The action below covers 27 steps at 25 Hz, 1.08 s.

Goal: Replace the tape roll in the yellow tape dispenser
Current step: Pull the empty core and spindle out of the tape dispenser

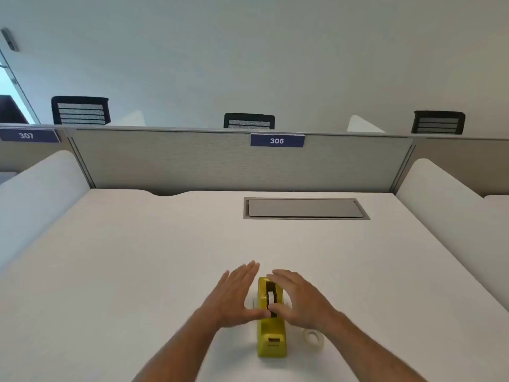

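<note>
The yellow tape dispenser (271, 333) stands on the white desk (137, 257) near its front edge, lengthwise away from me. A black hub with a thin roll (271, 297) sits in its slot. My left hand (234, 296) is flat beside the dispenser's left side, fingers stretched, thumb touching the slot. My right hand (300, 297) arches over the right side, thumb at the hub. Neither hand clearly grips anything. A clear tape roll (312, 337) lies flat on the desk just right of the dispenser's near end.
A grey cable hatch (305, 208) is set into the desk further back. A grey partition (220, 161) with a label reading 306 closes the back. White side dividers (41, 183) flank the desk. Black chair backs (81, 110) rise beyond the partition.
</note>
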Tool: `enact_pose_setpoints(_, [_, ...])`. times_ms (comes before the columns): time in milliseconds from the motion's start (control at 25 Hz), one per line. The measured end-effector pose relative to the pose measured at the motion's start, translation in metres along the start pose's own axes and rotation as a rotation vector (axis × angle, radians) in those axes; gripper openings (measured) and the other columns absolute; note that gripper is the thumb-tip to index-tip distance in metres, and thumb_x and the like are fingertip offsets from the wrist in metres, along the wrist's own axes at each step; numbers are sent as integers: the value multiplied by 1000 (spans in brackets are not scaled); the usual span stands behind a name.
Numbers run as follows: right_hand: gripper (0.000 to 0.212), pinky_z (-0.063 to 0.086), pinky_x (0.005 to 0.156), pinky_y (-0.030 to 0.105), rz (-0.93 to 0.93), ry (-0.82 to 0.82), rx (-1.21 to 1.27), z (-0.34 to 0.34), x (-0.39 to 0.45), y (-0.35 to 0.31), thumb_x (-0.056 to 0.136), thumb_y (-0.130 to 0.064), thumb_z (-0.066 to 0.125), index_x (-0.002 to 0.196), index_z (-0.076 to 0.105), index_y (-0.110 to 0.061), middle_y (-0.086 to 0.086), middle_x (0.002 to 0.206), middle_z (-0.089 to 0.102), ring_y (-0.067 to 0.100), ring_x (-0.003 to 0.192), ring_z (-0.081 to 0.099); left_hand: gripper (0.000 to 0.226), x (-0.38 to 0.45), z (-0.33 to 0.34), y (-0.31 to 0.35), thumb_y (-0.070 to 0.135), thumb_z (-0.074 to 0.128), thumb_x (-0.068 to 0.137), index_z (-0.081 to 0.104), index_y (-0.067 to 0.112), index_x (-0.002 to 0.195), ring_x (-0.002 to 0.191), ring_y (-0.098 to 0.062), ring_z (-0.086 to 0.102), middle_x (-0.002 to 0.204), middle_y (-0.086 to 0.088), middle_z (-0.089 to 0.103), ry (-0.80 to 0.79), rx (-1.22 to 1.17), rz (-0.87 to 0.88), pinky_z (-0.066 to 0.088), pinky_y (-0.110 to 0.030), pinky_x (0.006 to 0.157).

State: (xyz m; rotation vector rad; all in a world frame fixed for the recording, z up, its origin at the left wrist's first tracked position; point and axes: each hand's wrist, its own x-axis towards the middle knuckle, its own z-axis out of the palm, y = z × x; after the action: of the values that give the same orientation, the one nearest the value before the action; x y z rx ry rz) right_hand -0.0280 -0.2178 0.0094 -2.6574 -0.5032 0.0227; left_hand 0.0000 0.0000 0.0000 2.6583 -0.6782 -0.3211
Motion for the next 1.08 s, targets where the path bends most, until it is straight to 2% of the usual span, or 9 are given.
enact_pose_setpoints(240, [64, 40, 107, 27, -22, 11, -59, 5, 0, -5, 81, -47, 60, 140, 48, -27, -6, 146, 44, 9, 134, 36, 109, -4, 25, 12, 85, 47, 75, 0, 32, 157, 155, -12, 4, 169, 11, 2, -6, -16, -48, 12, -50, 126])
enact_pose_setpoints(560, [41, 50, 93, 27, -11, 4, -93, 4, 8, -11, 80, -38, 63, 118, 66, -23, -6, 124, 54, 12, 117, 45, 109, -4, 26, 17, 78, 59, 74, 6, 31, 157, 154, -12, 13, 168, 12, 6, -7, -69, -81, 18, -48, 125])
enact_pose_setpoints(800, [37, 50, 83, 23, 16, 31, -63, 2, 14, -9, 75, -40, 67, 107, 65, -23, -7, 109, 59, 9, 99, 49, 111, -4, 22, 20, 77, 64, 73, 6, 31, 157, 153, -15, 19, 168, 13, 7, -24, -98, -88, 22, -40, 124])
enact_pose_setpoints(1080, [37, 51, 77, 19, 32, 50, -28, 8, 13, -4, 71, -48, 67, 103, 59, -30, -13, 101, 60, 6, 91, 49, 110, -4, 22, 21, 72, 68, 73, 10, 32, 157, 153, -14, 19, 168, 14, 7, -20, -158, -93, 22, -39, 123])
